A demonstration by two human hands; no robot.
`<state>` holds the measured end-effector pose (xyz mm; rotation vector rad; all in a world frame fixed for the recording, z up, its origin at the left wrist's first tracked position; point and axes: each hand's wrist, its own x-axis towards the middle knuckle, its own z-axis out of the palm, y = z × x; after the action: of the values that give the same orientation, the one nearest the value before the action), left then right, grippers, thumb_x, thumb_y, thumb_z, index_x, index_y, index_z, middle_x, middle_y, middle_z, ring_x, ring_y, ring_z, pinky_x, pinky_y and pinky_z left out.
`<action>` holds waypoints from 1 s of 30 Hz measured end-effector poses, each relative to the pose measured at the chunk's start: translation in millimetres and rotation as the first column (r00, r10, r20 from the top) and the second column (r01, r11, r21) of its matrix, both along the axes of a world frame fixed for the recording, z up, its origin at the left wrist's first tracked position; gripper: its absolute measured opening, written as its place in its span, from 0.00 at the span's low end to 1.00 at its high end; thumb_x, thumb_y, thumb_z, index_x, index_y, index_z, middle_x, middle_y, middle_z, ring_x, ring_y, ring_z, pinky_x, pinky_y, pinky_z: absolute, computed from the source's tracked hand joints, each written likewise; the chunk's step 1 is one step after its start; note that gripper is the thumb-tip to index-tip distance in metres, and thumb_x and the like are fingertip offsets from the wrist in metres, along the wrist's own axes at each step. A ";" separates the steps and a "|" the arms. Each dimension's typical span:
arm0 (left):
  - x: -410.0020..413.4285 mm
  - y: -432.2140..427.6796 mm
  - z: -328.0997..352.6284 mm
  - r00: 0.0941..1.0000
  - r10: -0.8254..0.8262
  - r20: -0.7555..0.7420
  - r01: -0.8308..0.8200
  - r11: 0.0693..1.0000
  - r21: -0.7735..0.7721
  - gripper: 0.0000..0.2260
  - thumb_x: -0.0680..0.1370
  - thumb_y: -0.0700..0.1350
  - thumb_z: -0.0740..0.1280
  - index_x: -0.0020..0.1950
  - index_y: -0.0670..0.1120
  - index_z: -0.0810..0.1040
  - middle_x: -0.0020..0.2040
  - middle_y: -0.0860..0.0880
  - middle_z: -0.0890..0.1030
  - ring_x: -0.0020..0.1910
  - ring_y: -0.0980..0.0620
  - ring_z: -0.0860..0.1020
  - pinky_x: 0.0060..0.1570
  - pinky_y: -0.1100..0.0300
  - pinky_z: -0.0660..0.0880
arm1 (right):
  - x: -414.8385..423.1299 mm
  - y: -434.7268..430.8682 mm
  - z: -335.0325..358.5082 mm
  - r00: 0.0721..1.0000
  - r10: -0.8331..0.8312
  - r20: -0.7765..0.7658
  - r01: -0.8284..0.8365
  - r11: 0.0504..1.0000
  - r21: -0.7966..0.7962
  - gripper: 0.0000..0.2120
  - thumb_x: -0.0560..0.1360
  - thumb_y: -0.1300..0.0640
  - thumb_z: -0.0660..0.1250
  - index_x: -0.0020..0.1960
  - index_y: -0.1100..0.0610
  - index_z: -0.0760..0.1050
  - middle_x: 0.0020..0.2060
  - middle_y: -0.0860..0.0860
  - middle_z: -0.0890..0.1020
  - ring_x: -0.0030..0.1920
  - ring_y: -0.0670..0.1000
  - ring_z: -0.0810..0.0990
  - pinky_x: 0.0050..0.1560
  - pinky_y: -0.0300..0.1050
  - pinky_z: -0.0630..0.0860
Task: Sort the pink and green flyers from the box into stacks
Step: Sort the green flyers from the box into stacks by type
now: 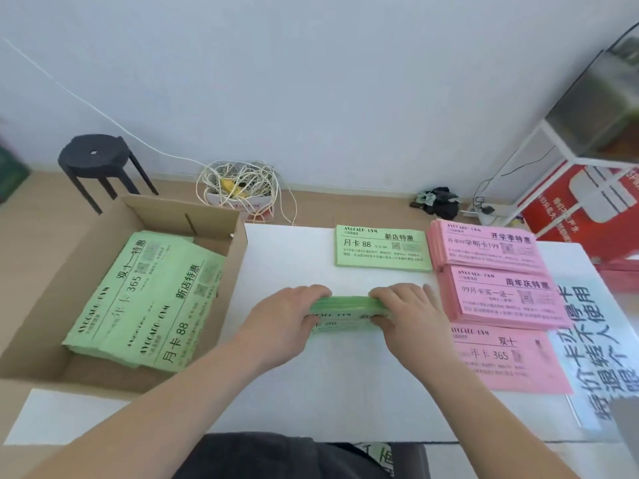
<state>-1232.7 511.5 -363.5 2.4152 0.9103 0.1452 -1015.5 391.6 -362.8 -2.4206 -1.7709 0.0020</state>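
Both hands, left hand (288, 314) and right hand (403, 311), grip a bundle of green flyers (345, 311) at mid-surface, best squared edge-down before joining the far green stack (380, 248) beside the pink stacks (498, 299).

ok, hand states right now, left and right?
Left hand: holding the green bundle by its left end.
Right hand: holding the same bundle by its right end.

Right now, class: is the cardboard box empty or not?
Not empty: loose green flyers lie piled inside the cardboard box, flaps open.
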 end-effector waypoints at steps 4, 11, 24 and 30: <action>-7.9 -5.1 -14.7 0.984 0.147 0.105 -0.138 0.987 -0.083 0.27 0.78 0.49 0.70 0.76 0.56 0.67 0.64 0.58 0.75 0.59 0.58 0.75 0.60 0.57 0.74 | 9.4 -14.6 -5.0 0.960 -0.140 -0.242 0.154 0.987 0.041 0.25 0.71 0.52 0.78 0.66 0.44 0.78 0.72 0.54 0.70 0.74 0.62 0.65 0.72 0.65 0.68; -17.4 -17.7 -28.8 0.947 0.301 0.112 -0.272 0.936 -0.223 0.20 0.76 0.49 0.74 0.67 0.57 0.75 0.55 0.62 0.74 0.44 0.58 0.76 0.48 0.66 0.74 | 6.9 -20.9 -6.4 0.644 -0.150 -0.750 0.309 0.948 0.075 0.22 0.74 0.65 0.72 0.56 0.39 0.76 0.67 0.42 0.70 0.66 0.31 0.66 0.71 0.55 0.69; -7.5 -41.0 -40.2 0.879 0.384 0.283 -0.324 0.916 -0.236 0.15 0.81 0.41 0.67 0.65 0.54 0.71 0.55 0.57 0.74 0.48 0.60 0.76 0.48 0.59 0.75 | -0.1 -29.3 -27.3 0.743 -0.115 -0.659 0.282 0.947 0.152 0.33 0.77 0.71 0.63 0.72 0.39 0.70 0.56 0.44 0.71 0.52 0.41 0.74 0.50 0.35 0.71; 2.1 2.9 -16.0 0.896 0.433 0.100 -0.376 0.858 -0.351 0.16 0.79 0.47 0.67 0.65 0.59 0.70 0.47 0.55 0.82 0.46 0.53 0.80 0.48 0.53 0.77 | 23.7 -7.1 1.0 0.692 -0.236 -0.683 0.209 0.970 -0.123 0.38 0.78 0.66 0.63 0.75 0.31 0.59 0.54 0.45 0.76 0.46 0.50 0.80 0.44 0.49 0.81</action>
<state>-1230.5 514.5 -379.5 1.8505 1.2457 0.3331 -991.9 384.5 -361.9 -2.1882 -1.1244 0.8163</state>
